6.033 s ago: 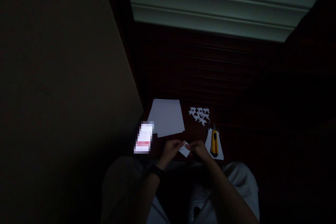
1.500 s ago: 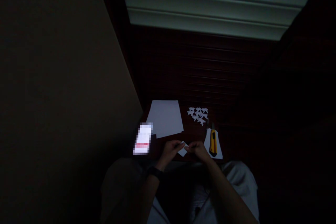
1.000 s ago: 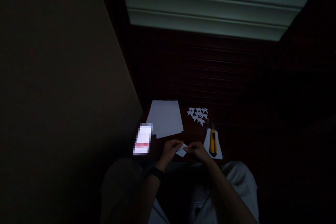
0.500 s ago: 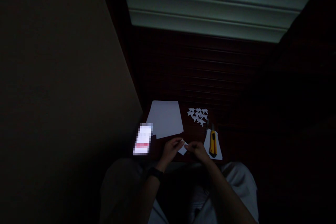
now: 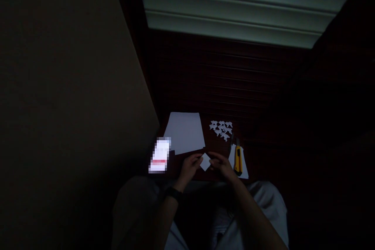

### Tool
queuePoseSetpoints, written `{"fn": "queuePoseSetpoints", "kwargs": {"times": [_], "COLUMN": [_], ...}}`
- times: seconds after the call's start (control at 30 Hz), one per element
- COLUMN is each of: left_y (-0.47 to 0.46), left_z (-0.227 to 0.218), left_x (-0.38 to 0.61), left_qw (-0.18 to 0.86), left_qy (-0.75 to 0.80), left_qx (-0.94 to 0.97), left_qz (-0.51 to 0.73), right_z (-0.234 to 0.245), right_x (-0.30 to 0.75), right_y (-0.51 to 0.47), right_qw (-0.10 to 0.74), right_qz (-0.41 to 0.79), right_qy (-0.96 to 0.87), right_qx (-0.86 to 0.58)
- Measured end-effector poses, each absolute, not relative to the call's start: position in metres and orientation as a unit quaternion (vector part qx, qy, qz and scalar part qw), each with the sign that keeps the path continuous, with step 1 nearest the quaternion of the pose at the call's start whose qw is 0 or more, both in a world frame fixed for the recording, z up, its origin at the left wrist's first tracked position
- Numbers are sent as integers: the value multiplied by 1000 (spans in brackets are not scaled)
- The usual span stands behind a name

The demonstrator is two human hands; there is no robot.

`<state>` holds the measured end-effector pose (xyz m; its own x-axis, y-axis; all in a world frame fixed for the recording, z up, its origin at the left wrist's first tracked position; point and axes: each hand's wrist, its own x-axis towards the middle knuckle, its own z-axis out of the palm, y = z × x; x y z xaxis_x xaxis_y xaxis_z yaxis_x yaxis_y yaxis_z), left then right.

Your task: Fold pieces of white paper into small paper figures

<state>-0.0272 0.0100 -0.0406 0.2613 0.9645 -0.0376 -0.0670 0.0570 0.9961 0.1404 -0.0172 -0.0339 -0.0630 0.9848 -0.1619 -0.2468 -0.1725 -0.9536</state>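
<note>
Between my hands is a small white square of paper [image 5: 205,161], turned so that its corners point up, down and to the sides. My left hand [image 5: 191,163] pinches its left corner. On the opposite corner, my right hand [image 5: 221,163] grips it with thumb and fingers. The paper is held near the front edge of a dark table. Ahead and to the right lies a cluster of small folded white paper pieces [image 5: 221,129]. The dim light hides the finer folds.
A stack of white paper sheets [image 5: 185,133] lies at the back left. Beside it is a lit phone [image 5: 159,155], its screen blurred. At the right, a yellow utility knife [image 5: 238,161] rests on smaller white paper [image 5: 245,170]. A wall [image 5: 88,86] rises on the left.
The paper square now lies flatter to view, with more of its face showing. My right hand has shifted slightly and its fingers no longer cover the paper's upper right side.
</note>
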Motion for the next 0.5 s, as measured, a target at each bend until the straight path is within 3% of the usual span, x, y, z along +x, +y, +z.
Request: {"fn": "queuePoseSetpoints", "kwargs": {"times": [0.13,0.5], "left_y": [11,10], "left_z": [-41,-45], "left_x": [-28,-27], "left_qw": [600,620], "left_qy": [428,430], "left_qx": [511,498], "left_qz": [443,428], "right_z": [-33,-33], "right_x": [149,150], "right_y": [-18,-19], "right_qw": [496,473], "right_qz": [663,649], "right_qy": [-375,-388], "right_qx": [-417,-453]}}
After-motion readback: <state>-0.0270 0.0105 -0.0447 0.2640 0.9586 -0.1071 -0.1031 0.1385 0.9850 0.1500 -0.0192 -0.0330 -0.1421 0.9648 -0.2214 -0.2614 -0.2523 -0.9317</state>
